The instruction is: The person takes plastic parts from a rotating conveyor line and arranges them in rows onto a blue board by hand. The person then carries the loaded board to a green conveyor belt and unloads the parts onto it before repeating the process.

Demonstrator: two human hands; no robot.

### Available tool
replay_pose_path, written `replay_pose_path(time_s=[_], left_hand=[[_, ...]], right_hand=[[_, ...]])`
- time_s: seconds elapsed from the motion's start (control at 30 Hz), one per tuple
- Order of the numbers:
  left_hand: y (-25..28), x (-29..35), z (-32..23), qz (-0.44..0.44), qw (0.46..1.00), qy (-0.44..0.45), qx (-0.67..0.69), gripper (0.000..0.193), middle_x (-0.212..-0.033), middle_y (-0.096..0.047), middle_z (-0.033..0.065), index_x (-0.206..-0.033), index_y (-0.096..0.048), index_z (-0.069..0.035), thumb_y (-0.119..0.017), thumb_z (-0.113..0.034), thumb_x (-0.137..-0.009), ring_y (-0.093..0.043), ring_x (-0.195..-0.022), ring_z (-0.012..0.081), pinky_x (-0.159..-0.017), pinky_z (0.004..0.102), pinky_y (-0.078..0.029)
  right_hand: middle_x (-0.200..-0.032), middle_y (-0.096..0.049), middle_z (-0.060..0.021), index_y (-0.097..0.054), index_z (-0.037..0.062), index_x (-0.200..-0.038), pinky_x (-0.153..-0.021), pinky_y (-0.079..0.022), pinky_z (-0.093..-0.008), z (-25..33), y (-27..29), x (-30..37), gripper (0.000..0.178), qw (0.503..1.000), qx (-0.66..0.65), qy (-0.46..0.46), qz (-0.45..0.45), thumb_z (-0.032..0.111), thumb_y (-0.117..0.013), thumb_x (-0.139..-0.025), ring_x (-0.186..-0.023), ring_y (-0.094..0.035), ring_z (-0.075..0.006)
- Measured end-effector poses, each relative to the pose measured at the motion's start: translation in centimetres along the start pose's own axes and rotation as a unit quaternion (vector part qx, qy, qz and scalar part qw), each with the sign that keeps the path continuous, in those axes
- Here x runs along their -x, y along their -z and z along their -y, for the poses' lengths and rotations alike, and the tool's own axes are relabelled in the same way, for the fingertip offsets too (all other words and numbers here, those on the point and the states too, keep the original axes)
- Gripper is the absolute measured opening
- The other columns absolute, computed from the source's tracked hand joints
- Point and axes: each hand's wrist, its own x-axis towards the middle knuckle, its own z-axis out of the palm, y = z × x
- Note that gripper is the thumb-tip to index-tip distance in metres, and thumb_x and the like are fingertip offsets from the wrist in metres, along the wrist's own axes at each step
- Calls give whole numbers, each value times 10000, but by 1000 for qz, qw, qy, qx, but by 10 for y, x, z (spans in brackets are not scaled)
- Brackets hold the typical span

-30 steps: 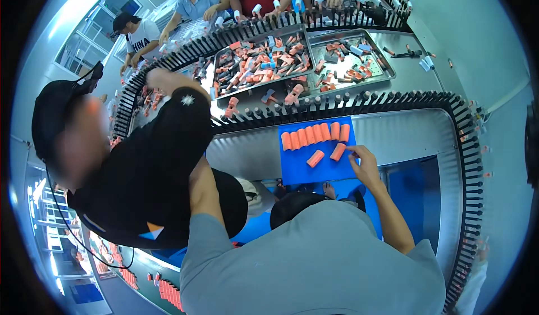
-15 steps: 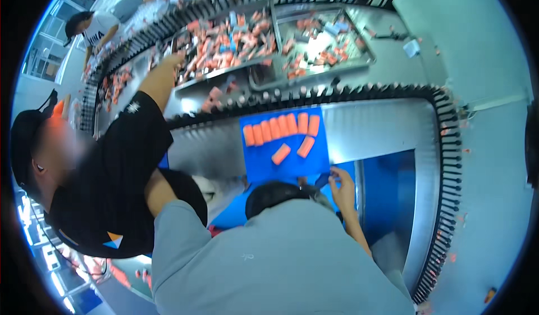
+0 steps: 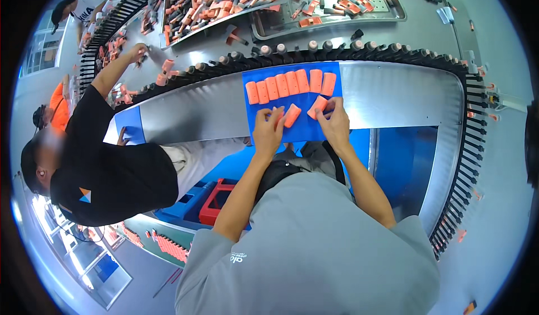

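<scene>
Handling step, likely: my right hand (image 3: 336, 123) pinches orange piece (image 3: 316, 107), left hand (image 3: 267, 129) half-curled at second piece (image 3: 292, 115), hold unclear; wants surer pinch next

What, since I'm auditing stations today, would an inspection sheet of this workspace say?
Surface: blue mat on a steel bench.
Job's things: row of eight orange pieces; nearer the person, a left loose piece and a right loose piece, both slanted.
Clutter: orange and dark parts heaped in metal trays.
Left hand: fingertips at the left loose piece; grip unclear.
Right hand: touching the right loose piece; grip unclear.
Cables: thin dark cord near a black-shirted co-worker.
Surroundings: curved rack of black pegs; red crate below bench level.
</scene>
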Motion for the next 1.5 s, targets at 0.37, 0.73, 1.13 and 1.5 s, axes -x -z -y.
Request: replay_pose_path(time_s=[0.37, 0.73, 1.13, 1.5], left_hand=[[2, -7, 1, 63, 996, -54, 32, 659, -1251, -611, 123, -1499, -685, -191, -854, -446, -916, -650, -1009, 288, -797, 434, -601], [34, 24, 50, 161, 980, -88, 77, 564, -1265, -656, 155, -1437, -724, -125, -827, -408, -960, -652, -1184, 367, -990, 485, -556], [58, 73, 109, -93, 952, 267, 121, 558, -1275, -661, 201, -1458, -582, -17, -769, -275, -999, -668, -1176, 415, -1017, 498, -547], [33, 303, 39, -151, 874, 413, 209, 345, -1067, -750, 185, -1292, -737, -78, -778, -210, -975, -719, -998, 386, -893, 514, -570]], right_hand=[[-1074, -681, -148, -659, 54, -1131, -824, -573, -446, 4, -17, 27, 233, 994, 0, 85, 62, 194, -770, -981, -910, -716, -314], [-1315, -634, -206, -619, 55, -1478, -936, -577, -452, -30, 15, 55, 575, 987, 143, -8, -67, 221, -800, -958, -1085, -688, -340], [-1106, -721, -134, -626, 66, -1409, -898, -578, -421, -66, -24, 18, 553, 998, 46, -31, 37, 171, -846, -913, -995, -697, -261], [-1216, -647, -183, -483, 0, -1451, -897, -571, -374, -124, 80, 123, 533, 969, -23, -46, 242, -87, -690, -967, -1068, -655, -249]])
